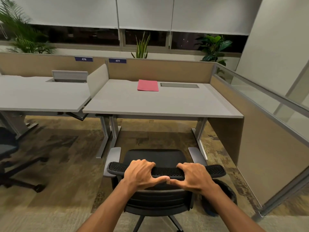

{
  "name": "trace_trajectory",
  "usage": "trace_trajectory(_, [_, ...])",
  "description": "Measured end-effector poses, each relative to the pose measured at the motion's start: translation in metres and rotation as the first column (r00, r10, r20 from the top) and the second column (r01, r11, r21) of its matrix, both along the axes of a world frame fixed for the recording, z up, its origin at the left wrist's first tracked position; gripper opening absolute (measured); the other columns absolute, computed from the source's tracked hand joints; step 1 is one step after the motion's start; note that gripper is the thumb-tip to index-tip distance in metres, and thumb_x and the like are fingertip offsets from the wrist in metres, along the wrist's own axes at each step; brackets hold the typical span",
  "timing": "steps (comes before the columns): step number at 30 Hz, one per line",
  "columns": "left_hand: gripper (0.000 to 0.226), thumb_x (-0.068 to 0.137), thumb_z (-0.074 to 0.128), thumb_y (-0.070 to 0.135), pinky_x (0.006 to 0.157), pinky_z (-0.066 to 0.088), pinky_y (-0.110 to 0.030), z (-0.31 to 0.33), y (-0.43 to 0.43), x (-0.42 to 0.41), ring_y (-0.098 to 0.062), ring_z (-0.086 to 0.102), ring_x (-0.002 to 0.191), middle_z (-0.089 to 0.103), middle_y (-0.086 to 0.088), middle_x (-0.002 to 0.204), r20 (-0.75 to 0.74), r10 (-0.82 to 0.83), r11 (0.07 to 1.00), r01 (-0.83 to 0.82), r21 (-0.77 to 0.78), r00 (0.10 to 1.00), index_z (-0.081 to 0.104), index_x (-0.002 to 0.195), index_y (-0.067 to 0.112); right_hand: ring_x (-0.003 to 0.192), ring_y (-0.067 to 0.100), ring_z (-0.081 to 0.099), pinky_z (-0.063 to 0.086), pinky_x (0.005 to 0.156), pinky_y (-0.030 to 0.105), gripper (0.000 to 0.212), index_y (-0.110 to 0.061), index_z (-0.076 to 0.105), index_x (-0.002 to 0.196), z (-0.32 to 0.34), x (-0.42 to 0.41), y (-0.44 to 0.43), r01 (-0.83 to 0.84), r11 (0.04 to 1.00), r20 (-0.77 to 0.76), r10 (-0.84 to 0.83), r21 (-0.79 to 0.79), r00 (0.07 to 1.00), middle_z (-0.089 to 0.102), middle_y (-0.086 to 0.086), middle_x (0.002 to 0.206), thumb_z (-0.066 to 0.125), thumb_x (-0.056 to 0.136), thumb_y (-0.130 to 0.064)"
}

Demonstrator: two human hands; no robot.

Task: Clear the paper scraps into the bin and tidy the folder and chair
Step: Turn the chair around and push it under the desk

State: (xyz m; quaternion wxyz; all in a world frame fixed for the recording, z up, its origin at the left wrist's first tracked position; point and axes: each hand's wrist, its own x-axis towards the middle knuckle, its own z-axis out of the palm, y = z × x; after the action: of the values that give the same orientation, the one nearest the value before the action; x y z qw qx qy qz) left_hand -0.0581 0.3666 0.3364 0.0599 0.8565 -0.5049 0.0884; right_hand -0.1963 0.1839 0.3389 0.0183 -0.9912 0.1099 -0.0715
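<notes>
Both hands (164,176) grip black mesh chair (215,169) back.

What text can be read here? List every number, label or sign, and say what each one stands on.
"476": white digits on a blue tag on the top edge of the tan partition behind the left desk.
"477": white digits on a blue tag on the top edge of the tan partition behind the desk with the red folder.
No text shows on the folder or the chair.
</notes>
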Motion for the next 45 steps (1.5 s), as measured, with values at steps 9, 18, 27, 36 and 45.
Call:
trace_trajectory(9, [0.085,0.059,0.017,0.101,0.060,0.041,-0.035,0.000,-0.001,0.055,-0.018,0.051,0.056,0.055,0.004,0.061,-0.041,-0.002,1.000,0.002,0.016,0.999,0.051,0.067,0.023,0.076,0.014,0.054,0.036,0.070,0.031,0.093,-0.029,0.055,0.096,0.004,0.047,0.005,0.026,1.000,-0.052,-0.026,0.011,0.998,0.063,-0.005,0.089,0.014,0.055,-0.101])
trace_trajectory(18, [0.082,0.062,0.017,0.100,0.057,0.035,-0.033,0.007,-0.018,0.100,-0.019,0.049,0.055,0.054,0.002,0.062,-0.053,-0.053,0.997,0.055,0.045,0.997,0.046,0.065,0.023,0.083,0.015,0.059,0.042,0.076,0.034,0.096,-0.030,0.056,0.097,0.006,0.090,-0.008,0.062,0.998,-0.027,-0.062,0.013,0.998,0.064,-0.006,0.090,0.013,0.052,-0.103])
trace_trajectory(27, [0.090,0.064,0.016,0.099,0.064,0.048,-0.037,0.007,-0.047,0.140,-0.018,0.056,0.060,0.061,0.000,0.068,-0.064,-0.050,0.996,0.054,0.070,0.997,0.057,0.075,0.020,0.081,0.015,0.059,0.041,0.074,0.034,0.095,-0.029,0.057,0.096,0.005,0.129,-0.037,0.047,0.999,-0.001,-0.047,0.016,0.999,0.065,-0.006,0.089,0.012,0.054,-0.102])
trace_trajectory(36, [0.084,0.066,0.021,0.097,0.059,0.043,-0.033,0.002,-0.085,0.190,-0.017,0.053,0.057,0.059,0.001,0.065,-0.050,-0.039,0.996,0.042,0.073,0.998,0.057,0.073,0.022,0.084,0.015,0.060,0.046,0.084,0.037,0.100,-0.027,0.058,0.101,0.005,0.176,-0.075,0.043,0.999,-0.010,-0.043,0.031,0.999,0.066,-0.004,0.092,0.010,0.055,-0.102])
trace_trajectory(45, [0.080,0.066,0.019,0.097,0.057,0.040,-0.028,-0.002,-0.128,0.245,-0.013,0.050,0.055,0.055,0.005,0.064,-0.039,-0.017,0.998,0.019,0.057,0.999,0.053,0.073,0.025,0.082,0.017,0.059,0.048,0.084,0.038,0.098,-0.026,0.057,0.096,0.003,0.227,-0.118,0.036,0.999,-0.006,-0.036,0.032,0.999,0.065,-0.002,0.090,0.009,0.055,-0.101])
